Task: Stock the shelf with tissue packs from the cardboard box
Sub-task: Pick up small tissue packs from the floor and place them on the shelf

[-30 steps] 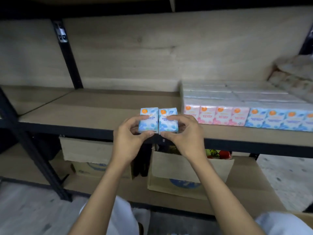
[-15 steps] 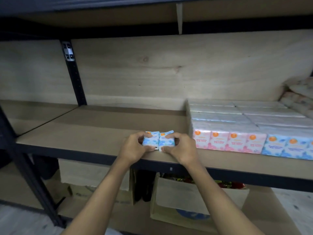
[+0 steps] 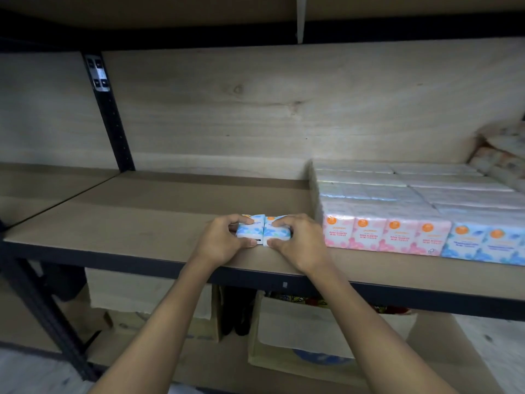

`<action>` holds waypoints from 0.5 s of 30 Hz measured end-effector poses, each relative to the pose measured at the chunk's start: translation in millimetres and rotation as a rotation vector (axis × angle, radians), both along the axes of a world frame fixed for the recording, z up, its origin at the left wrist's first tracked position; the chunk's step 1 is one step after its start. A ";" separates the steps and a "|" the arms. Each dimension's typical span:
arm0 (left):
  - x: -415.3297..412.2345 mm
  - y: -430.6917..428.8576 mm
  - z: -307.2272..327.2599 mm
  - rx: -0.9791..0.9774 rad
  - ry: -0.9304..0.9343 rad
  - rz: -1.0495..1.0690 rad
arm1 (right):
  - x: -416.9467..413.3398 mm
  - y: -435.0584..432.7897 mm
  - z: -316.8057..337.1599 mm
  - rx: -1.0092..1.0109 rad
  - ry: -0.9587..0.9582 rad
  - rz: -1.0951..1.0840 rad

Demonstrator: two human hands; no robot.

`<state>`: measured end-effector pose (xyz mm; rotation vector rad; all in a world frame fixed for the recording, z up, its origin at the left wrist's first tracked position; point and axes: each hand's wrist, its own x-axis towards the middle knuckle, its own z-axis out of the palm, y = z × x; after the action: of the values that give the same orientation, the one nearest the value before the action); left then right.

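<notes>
Hands reached forward over the brown wooden shelf (image 3: 147,220), left hand (image 3: 220,243) and right hand (image 3: 298,243) each curled around one of two small blue-and-white floral tissue packs (image 3: 262,230), fingers above, thumbs below; the packs sat side by side, touching, near the shelf's front edge, beside the row of pink rose-scented tissue packs (image 3: 383,234)

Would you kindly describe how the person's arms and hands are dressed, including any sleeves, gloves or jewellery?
Both forearms are bare right to the bottom of the picture; no sleeve shows. The left hand and right hand wear no gloves, and no ring, watch or bracelet is visible on either.
</notes>
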<state>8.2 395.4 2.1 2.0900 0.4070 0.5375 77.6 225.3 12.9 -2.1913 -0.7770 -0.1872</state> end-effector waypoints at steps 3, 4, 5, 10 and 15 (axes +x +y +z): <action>6.1 4.6 2.3 0.027 -0.004 -0.020 | 4.9 5.0 -0.3 0.000 0.000 -0.010; 7.7 6.0 2.9 0.029 -0.002 -0.024 | 6.9 7.2 -0.3 -0.006 -0.004 -0.016; 9.4 7.3 3.2 0.027 0.000 -0.023 | 9.2 9.5 -0.4 -0.011 -0.006 -0.022; 19.7 12.5 3.4 -0.001 -0.007 -0.038 | 20.2 18.7 -2.4 -0.002 0.001 -0.040; 29.6 15.3 5.1 -0.011 0.002 -0.036 | 29.1 23.8 -1.6 0.002 0.001 -0.051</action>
<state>37.8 410.7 7.2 2.0841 0.3722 0.5106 106.7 249.1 11.3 -2.2107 -0.7202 -0.2132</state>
